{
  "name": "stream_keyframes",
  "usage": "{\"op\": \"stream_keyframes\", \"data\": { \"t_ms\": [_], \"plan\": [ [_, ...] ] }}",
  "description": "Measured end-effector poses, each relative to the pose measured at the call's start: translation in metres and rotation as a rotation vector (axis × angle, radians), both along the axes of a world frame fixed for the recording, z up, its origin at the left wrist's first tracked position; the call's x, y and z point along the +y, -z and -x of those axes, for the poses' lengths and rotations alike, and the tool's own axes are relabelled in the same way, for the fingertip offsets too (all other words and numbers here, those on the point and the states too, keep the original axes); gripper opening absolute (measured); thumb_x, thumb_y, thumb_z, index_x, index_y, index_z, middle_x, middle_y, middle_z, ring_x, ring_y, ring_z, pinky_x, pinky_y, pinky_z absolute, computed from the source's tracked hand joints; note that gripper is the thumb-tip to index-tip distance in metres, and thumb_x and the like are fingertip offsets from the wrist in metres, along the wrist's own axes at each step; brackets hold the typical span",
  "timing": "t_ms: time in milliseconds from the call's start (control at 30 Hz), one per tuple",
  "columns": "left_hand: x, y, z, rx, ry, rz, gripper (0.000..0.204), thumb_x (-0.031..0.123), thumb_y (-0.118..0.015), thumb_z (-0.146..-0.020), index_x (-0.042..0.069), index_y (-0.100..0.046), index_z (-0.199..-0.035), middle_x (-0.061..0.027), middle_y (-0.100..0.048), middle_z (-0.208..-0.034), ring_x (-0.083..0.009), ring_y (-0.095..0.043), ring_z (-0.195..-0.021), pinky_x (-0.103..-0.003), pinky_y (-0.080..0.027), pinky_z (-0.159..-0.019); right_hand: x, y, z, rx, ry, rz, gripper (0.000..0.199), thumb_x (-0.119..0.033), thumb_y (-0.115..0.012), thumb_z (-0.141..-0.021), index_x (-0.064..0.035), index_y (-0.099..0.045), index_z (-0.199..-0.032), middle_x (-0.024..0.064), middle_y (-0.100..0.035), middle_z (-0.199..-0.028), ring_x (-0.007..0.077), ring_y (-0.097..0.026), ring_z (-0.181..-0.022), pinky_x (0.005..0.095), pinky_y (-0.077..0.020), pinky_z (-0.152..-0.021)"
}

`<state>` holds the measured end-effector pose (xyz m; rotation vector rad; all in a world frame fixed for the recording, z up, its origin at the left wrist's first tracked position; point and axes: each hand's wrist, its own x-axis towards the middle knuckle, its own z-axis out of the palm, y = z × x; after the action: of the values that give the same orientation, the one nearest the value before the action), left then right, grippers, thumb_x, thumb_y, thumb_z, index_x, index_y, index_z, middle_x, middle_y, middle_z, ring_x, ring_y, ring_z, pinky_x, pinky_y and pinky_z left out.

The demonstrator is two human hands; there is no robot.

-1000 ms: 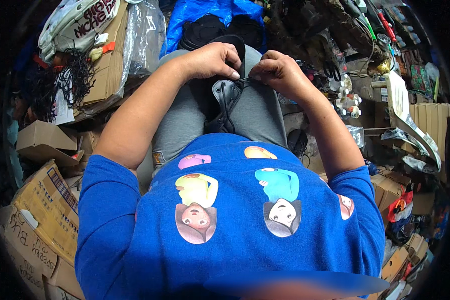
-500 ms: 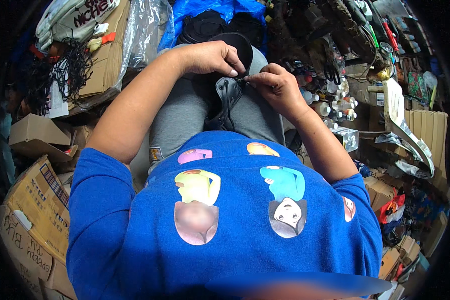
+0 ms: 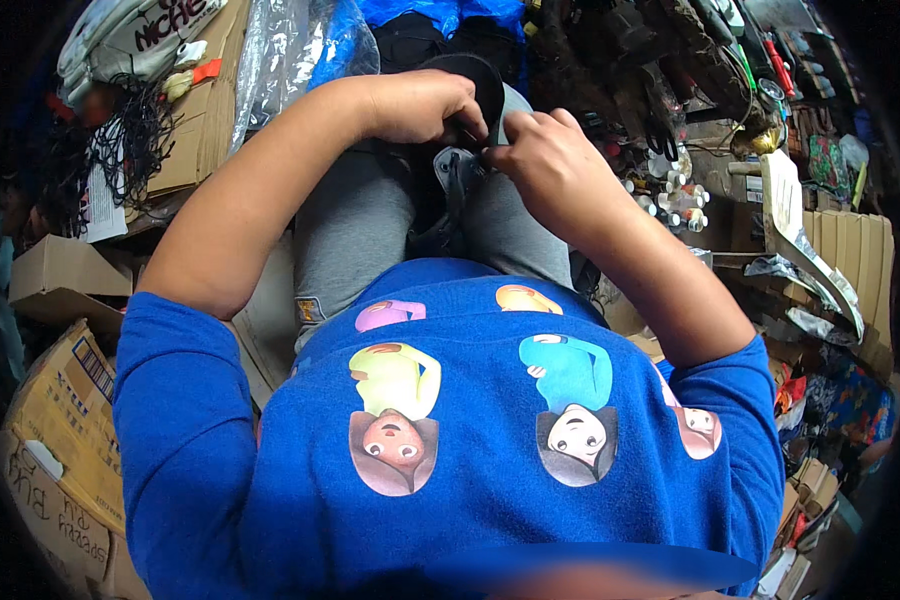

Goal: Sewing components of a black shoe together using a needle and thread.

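Note:
A black shoe [image 3: 456,175] with eyelets along its edge lies between my thighs, its dark curved part rising beyond my hands. My left hand [image 3: 432,108] comes over it from the left, its fingers curled down and closed at the shoe's opening. From the right, my right hand [image 3: 550,160] is closed too, fingertips pinched beside the eyelets at what seems to be a thin black lace. Both sets of fingertips nearly meet. The back of my right hand covers most of what it pinches, and the shoe's lower part lies in shadow.
Black laces [image 3: 130,140] hang in a tangle at the left, near stacked cardboard [image 3: 195,135] and clear plastic sheeting [image 3: 295,70]. Cardboard boxes [image 3: 70,280] stand lower left. Small bottles [image 3: 678,205] cluster at the right, before a white curved strip [image 3: 805,245]. Dark items lie ahead on blue plastic.
My right hand has turned, its back now facing up, and its elbow has swung outward. The left elbow has also moved out a little. Both hands stay at the shoe.

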<state>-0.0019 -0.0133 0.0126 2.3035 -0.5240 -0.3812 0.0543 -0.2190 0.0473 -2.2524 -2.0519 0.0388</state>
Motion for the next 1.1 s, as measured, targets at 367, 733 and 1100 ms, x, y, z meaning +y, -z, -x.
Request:
{"op": "stream_keyframes", "data": {
  "t_ms": [367, 733, 1100],
  "plan": [
    [-0.005, 0.017, -0.012, -0.21, -0.238, 0.091, 0.018, -0.004, -0.068, -0.064, 0.002, -0.066, -0.081, -0.0106, -0.06, -0.081, -0.026, -0.061, -0.077, -0.031, -0.05, -0.071, 0.022, 0.035, -0.001, 0.226, 0.208, -0.019, 0.012, -0.01, -0.057, -0.077, -0.0022, -0.064, -0.082, 0.0171, -0.061, -0.08, 0.0349, -0.061, -0.078, 0.0423, -0.048, -0.069],
    [-0.011, 0.01, 0.083, -0.295, -0.553, -0.037, 0.041, 0.008, -0.065, -0.077, 0.007, -0.056, -0.117, -0.0161, -0.061, -0.104, -0.0284, -0.06, -0.095, -0.036, -0.047, -0.085, -0.019, 0.047, -0.027, 0.795, 0.347, -0.057, 0.028, -0.023, -0.072, -0.079, -0.001, -0.063, -0.092, 0.0068, -0.055, -0.099, 0.0154, -0.055, -0.089, 0.0269, -0.0436, -0.08],
    [0.02, -0.029, 0.099, 0.223, -1.088, 0.438, 0.035, 0.034, -0.053, -0.093, 0.005, -0.057, -0.074, -0.0021, -0.052, -0.078, -0.0132, -0.051, -0.074, -0.029, -0.041, -0.073, -0.011, 0.08, -0.052, 1.98, 0.744, -0.939, 0.032, -0.032, -0.048, -0.095, -0.0031, -0.062, -0.092, 0.0109, -0.063, -0.096, 0.0248, -0.059, -0.092, 0.0409, -0.045, -0.09]
  ]
}}
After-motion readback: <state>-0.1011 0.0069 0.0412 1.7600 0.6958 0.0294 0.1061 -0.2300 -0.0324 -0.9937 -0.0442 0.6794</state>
